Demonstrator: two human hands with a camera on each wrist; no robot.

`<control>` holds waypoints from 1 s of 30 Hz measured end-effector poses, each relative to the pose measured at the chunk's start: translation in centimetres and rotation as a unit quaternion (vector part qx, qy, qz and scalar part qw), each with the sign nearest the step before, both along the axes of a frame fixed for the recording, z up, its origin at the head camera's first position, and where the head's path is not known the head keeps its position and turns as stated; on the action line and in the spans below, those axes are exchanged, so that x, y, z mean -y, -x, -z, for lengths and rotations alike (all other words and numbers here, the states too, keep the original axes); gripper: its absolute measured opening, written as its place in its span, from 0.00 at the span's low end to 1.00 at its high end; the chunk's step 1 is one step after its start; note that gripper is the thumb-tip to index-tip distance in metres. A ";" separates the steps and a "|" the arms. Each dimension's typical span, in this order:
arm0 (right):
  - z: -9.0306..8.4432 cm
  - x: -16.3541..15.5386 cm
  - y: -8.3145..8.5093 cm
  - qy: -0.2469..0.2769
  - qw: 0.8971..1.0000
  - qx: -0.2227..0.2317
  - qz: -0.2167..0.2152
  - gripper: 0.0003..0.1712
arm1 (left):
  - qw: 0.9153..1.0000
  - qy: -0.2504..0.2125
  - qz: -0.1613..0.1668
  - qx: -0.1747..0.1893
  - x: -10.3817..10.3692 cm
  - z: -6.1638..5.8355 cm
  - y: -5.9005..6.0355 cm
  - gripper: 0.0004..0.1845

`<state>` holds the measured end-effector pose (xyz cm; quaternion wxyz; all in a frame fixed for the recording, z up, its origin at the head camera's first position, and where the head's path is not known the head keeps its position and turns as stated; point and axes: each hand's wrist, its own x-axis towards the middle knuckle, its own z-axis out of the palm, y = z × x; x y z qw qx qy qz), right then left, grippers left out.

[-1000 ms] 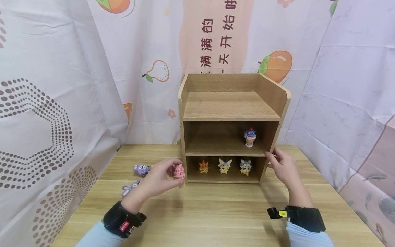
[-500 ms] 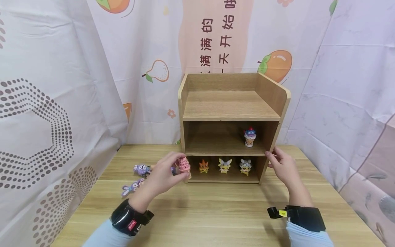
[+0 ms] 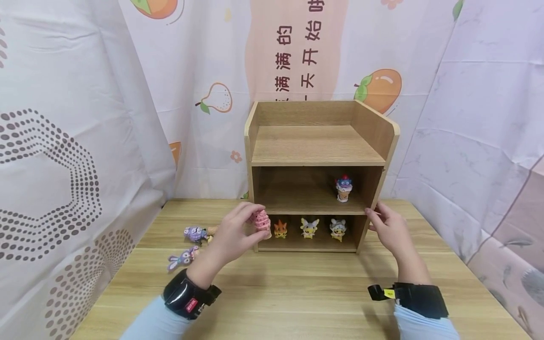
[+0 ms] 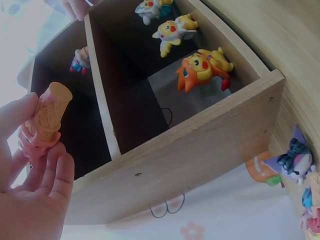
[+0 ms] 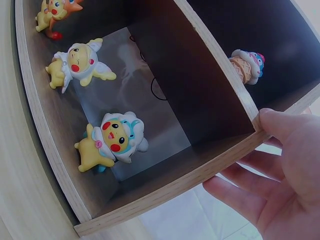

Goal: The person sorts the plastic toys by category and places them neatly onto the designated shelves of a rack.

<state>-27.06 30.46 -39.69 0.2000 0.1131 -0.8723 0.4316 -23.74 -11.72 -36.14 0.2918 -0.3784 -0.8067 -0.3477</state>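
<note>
My left hand [image 3: 233,236] pinches a pink ice-cream-cone figurine [image 3: 261,221] between thumb and fingers, in front of the left edge of a wooden shelf unit [image 3: 318,164]. The left wrist view shows its orange waffle cone [image 4: 52,112] pointing up and away from the palm. With the thumb on the front edge and fingers behind the side panel, my right hand [image 3: 392,233] grips the unit's right side at middle-board height. Another ice-cream figurine [image 3: 344,189], blue-topped, stands at the right of the middle level. Orange-hooded [image 3: 280,229], white-eared [image 3: 309,227] and white-hooded yellow figurines [image 3: 338,230] line the bottom level.
Left of the unit, a purple figurine [image 3: 195,233] and a long-eared purple figurine [image 3: 180,259] lie on the wooden table [image 3: 297,293]. The left wrist view also shows a figurine with a dark bow [image 4: 296,161] beside the unit. A printed curtain [image 3: 204,141] hangs behind.
My left hand has moved right and slightly up with the pink ice-cream-cone figurine, from beside the unit to its front left edge. The right hand stays in place.
</note>
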 end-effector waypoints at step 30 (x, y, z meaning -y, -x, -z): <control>-0.2 0.1 -0.2 0.004 1.000 0.007 -0.001 0.31 | 0.999 0.012 -0.017 -0.029 -4.9 -2.1 1.7 0.28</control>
